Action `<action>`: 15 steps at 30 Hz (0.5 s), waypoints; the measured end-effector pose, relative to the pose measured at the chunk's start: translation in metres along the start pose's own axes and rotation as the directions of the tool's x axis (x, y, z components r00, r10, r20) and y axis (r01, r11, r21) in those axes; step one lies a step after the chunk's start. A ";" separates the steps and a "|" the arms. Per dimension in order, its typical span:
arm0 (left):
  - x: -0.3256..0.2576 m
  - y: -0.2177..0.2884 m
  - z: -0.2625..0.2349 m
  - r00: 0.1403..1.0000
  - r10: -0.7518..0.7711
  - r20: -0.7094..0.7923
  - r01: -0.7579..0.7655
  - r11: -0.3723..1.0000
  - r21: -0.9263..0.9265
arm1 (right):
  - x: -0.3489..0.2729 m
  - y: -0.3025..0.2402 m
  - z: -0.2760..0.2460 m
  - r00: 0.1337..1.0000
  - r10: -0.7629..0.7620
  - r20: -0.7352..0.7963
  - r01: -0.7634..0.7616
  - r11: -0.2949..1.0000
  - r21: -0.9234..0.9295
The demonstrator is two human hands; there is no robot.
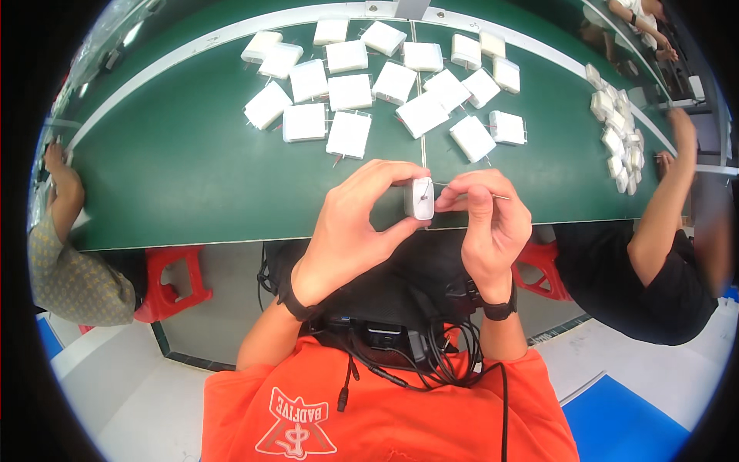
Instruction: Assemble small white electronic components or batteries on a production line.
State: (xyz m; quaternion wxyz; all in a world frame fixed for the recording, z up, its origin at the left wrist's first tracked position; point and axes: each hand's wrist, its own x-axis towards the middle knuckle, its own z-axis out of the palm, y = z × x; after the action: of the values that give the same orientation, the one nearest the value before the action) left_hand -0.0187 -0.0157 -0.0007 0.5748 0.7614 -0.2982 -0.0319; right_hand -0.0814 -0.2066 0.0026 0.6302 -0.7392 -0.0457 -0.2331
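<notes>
My left hand (346, 223) grips a white block (420, 206), shaped like a small charger housing, between thumb and fingers at the table's near edge. The block's narrow end faces up and shows a small dark spot with thin wire-like lines. Close to its right side, my right hand (496, 231) is closed in a pinch on a thin rod-like piece (502, 198). Whether this is a wire or a slim tool I cannot tell. Farther back on the green table (192, 177) lie several similar white blocks (350, 92), many with thin pins or wires sticking out.
A heap of white blocks (618, 131) sits at the table's right end. One person (654, 262) works to my right, another (85, 269) to my left. Red stools (173, 285) stand below the table edge. Black cables (431, 362) hang across my lap.
</notes>
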 end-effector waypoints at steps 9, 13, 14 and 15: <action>0.001 0.000 -0.002 1.000 0.012 -0.010 -0.013 0.999 -0.044 | 0.006 -0.005 0.000 0.999 -0.025 0.032 0.026 0.999 -0.028; 0.000 -0.001 -0.002 1.000 0.009 -0.005 -0.009 0.999 -0.047 | 0.008 -0.005 0.000 0.996 -0.059 0.066 0.066 0.992 -0.106; 0.001 0.000 -0.002 1.000 0.002 0.008 -0.001 0.999 -0.050 | 0.007 -0.005 -0.002 0.995 -0.060 0.073 0.068 0.992 -0.105; 0.001 0.000 -0.003 1.000 0.003 0.006 -0.002 0.999 -0.050 | 0.006 -0.004 -0.002 0.998 -0.053 0.044 0.056 0.996 -0.063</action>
State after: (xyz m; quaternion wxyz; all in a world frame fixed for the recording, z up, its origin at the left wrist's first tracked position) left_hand -0.0170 -0.0137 0.0004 0.5927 0.7464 -0.3000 -0.0408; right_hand -0.0779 -0.2092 0.0087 0.5984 -0.7623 -0.0717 -0.2358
